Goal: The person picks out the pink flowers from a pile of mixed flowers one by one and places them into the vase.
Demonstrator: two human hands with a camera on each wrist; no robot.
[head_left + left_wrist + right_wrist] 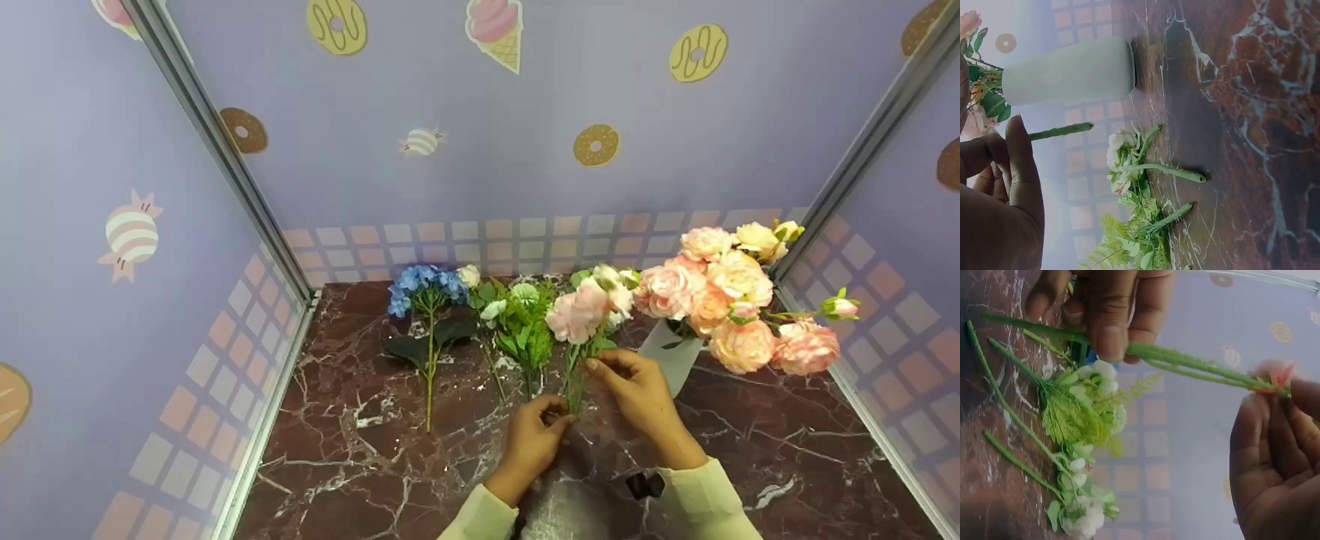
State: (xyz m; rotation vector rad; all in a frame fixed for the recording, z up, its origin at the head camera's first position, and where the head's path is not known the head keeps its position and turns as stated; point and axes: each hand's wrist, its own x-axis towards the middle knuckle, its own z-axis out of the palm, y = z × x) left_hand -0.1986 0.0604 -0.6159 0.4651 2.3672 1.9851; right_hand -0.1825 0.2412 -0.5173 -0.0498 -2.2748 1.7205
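Note:
A pale pink artificial flower (577, 313) is held above the tabletop between both hands. My left hand (531, 439) pinches its green stem (1179, 360) low down, and the cut end pokes out past the fingers in the left wrist view. Higher up, just beneath the bloom, my right hand (637, 394) pinches the same stem; its fingers (1275, 439) show at the right of the right wrist view. Behind and to the right of the hands, a white vase (1072, 70) holds a bunch of peach and cream roses (720, 292).
On the dark marbled table (337, 465) lie a blue hydrangea (427, 291), a green leafy spray (525, 330) and several white flowers (1084, 517) with their stems toward me. Patterned purple panels (525, 172) wall in the back and sides. A small black object (645, 486) sits by the right cuff.

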